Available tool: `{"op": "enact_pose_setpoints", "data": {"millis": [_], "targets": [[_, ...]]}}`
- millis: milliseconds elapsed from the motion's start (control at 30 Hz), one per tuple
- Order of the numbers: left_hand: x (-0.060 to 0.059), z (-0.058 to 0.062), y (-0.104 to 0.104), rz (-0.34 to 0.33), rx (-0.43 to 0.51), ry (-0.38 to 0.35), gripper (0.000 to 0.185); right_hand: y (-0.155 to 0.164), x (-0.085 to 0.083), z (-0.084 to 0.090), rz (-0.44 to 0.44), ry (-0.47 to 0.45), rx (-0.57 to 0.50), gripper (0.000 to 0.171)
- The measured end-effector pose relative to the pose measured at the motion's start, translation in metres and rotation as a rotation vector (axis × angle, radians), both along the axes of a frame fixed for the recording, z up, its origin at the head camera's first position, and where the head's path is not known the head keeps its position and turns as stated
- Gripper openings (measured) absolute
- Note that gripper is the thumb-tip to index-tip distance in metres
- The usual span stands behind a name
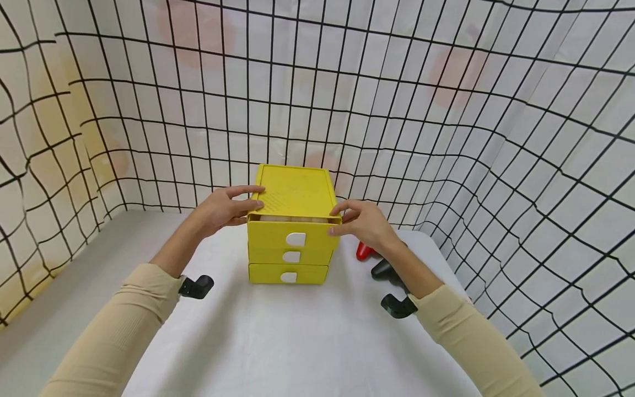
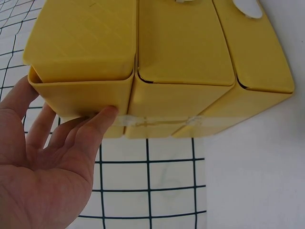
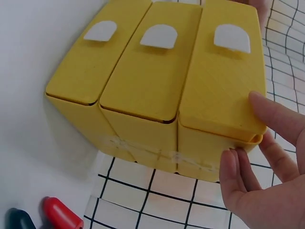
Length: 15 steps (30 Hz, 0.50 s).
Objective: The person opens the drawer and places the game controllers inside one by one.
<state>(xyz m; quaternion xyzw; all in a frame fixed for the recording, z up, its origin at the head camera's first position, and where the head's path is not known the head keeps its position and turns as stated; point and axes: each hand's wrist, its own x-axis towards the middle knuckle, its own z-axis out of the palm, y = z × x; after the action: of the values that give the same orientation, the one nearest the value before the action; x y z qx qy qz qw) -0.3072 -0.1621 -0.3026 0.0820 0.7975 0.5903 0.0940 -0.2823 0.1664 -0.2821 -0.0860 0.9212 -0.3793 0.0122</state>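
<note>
The yellow three-drawer organiser [image 1: 292, 226] stands at the centre of the frame, toward the back of the white counter [image 1: 297, 342]. Its top drawer [image 1: 294, 234] sits slightly forward of the two below, a pale strip of its inside showing under the lid. My left hand [image 1: 223, 209] lies on the unit's left top corner, fingers [image 2: 90, 129] straight against the side wall, thumb over the edge. My right hand [image 1: 364, 221] mirrors it on the right corner, fingers [image 3: 238, 176] extended, lightly pressing the drawer's side rather than curling round it.

To do this well, I judge I should keep the pressure even on both sides so the drawer slides straight, and steady the body so the light unit does not skid.

Just right of the organiser, behind my right wrist, lie a red handle [image 1: 364, 251] and a black handle [image 1: 384, 269]. Black-gridded white sheeting [image 1: 446, 110] walls the counter at the back and both sides.
</note>
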Motion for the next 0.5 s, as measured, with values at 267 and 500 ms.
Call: {"op": "enact_pose_setpoints", "data": {"millis": [267, 500], "targets": [[0.001, 0.002, 0.001, 0.003, -0.01, -0.012, 0.056, -0.001, -0.001, -0.012, -0.011, 0.121, -0.074, 0.024], [0.002, 0.003, 0.002, 0.0, -0.01, -0.014, 0.057, -0.003, -0.001, -0.021, -0.025, 0.219, -0.116, 0.02]]}}
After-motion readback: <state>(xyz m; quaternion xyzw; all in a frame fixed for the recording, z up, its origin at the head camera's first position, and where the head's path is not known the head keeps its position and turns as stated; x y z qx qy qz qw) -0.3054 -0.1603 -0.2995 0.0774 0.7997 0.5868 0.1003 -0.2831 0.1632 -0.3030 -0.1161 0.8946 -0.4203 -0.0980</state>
